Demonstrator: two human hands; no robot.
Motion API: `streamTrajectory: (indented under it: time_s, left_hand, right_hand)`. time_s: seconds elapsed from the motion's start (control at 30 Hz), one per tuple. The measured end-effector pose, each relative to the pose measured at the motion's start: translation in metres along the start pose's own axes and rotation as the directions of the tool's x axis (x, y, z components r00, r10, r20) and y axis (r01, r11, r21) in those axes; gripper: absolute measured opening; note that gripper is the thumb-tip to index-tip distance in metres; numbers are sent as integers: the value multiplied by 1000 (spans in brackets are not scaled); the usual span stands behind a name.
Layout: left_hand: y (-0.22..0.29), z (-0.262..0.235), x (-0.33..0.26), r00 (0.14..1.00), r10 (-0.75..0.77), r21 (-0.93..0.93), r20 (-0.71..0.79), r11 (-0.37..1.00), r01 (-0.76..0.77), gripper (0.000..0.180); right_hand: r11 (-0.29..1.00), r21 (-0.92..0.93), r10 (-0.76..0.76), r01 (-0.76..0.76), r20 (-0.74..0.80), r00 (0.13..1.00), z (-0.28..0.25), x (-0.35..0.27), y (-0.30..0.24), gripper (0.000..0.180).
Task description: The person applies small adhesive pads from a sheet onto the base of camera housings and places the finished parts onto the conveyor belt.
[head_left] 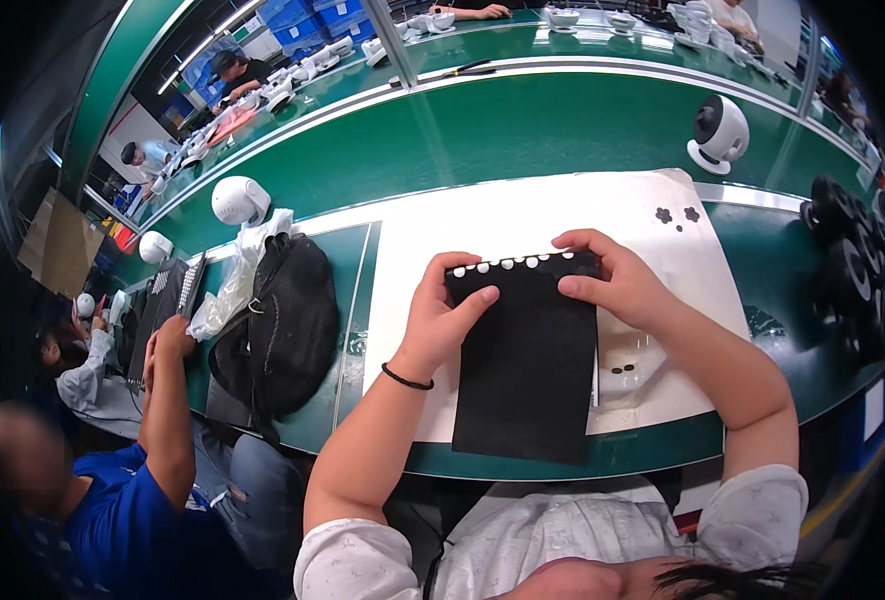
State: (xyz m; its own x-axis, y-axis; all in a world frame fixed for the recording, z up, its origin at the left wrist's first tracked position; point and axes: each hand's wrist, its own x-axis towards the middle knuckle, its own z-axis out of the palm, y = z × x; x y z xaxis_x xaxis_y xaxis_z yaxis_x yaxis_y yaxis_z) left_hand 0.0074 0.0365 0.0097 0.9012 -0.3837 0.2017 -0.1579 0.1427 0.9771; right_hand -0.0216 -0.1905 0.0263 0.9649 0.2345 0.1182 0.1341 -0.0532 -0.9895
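A black rectangular sheet [528, 370] lies on a white mat [523, 215] on the green bench. A row of small white round pads [508, 264] runs along the sheet's far edge. My left hand [441, 315] grips the sheet's top left corner, with the index finger pressing down on its face. At the top right corner my right hand [608, 275] holds the sheet, thumb on top and fingers curled over the far edge. Two small black flower-shaped pieces [678, 214] rest on the mat beyond my right hand.
A black bag [283, 325] and crumpled clear plastic [233, 285] sit left of the mat. White round devices [241, 200] [720, 132] stand on the green belt. Black round parts [848, 255] are stacked at the right. A person in blue [133, 500] works at my left.
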Motion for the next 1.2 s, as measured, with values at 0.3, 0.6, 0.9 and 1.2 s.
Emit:
streamTrajectory:
  time_s: [0.3, 0.6, 0.9, 1.2]
  left_hand:
    - [-3, 0, 1, 1000, 6, -7, -3, 1000, -6, 29]
    - [-2, -6, 1, 999, 43, 138, -4, 990, -42, 24]
    - [-5, -8, 1, 1000, -4, 81, 20, 997, 2, 26]
    - [-3, -7, 1, 1000, -19, 111, 22, 994, 16, 28]
  right_hand:
    - [999, -25, 43, -44, -20, 999, 0, 0, -4, 26]
    - [988, -148, 20, -31, -78, 997, -1, 3, 4, 21]
    - [999, -19, 36, -36, -43, 998, 0, 3, 4, 18]
    - [997, -66, 27, -30, -45, 999, 0, 3, 2, 19]
